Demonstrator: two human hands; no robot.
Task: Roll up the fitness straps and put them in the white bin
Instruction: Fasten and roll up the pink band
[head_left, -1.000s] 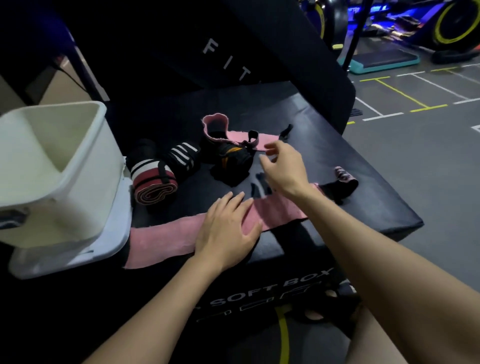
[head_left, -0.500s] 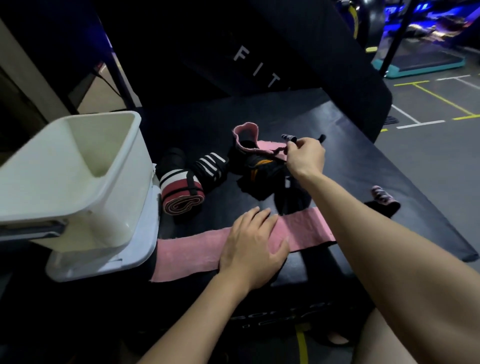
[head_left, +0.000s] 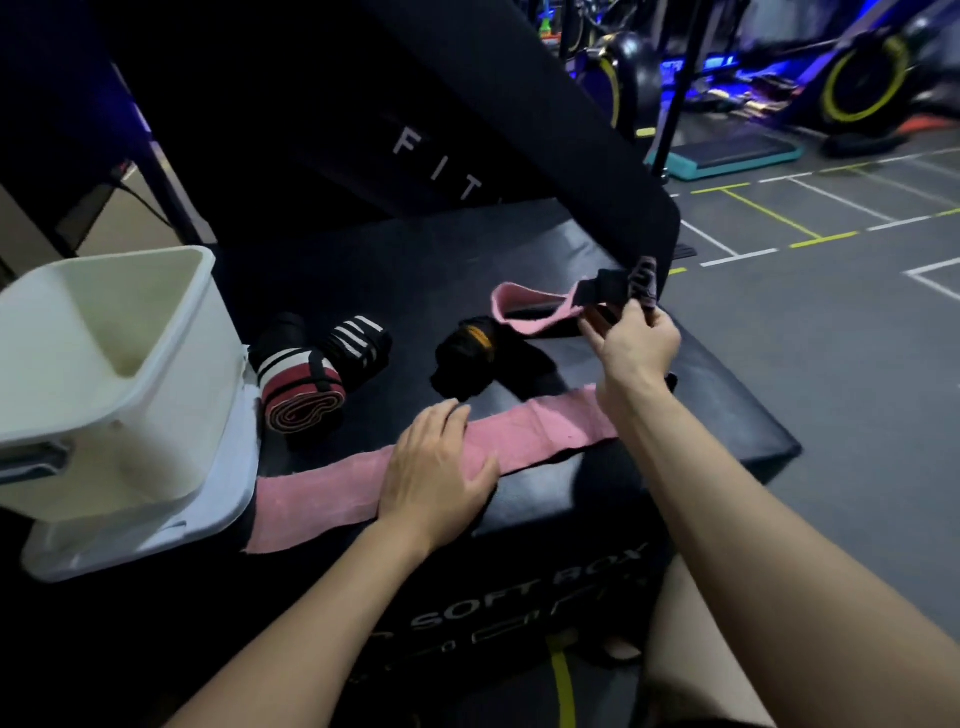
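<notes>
A long pink strap (head_left: 332, 483) lies flat across the front of the black soft box (head_left: 717, 395). My left hand (head_left: 436, 473) rests flat on its middle, fingers straight. My right hand (head_left: 636, 338) pinches the black end of a second pink strap (head_left: 524, 306) and holds it lifted above the box's far right part. The white bin (head_left: 171, 364) stands at the left on a white lid, empty as far as I can see inside. A rolled red and white strap (head_left: 301, 395), a rolled black and white strap (head_left: 358, 343) and a black and orange roll (head_left: 467, 353) sit between bin and hands.
A tilted black pad marked FIT (head_left: 441, 166) rises behind the box. Grey gym floor with yellow and white lines (head_left: 779, 223) spreads to the right, with exercise bikes (head_left: 862, 83) and a teal step (head_left: 727, 156) at the back.
My right hand has reached to the second pink strap, pinched its black end and lifted it to the right. My left hand has stayed pressed on the flat pink strap.
</notes>
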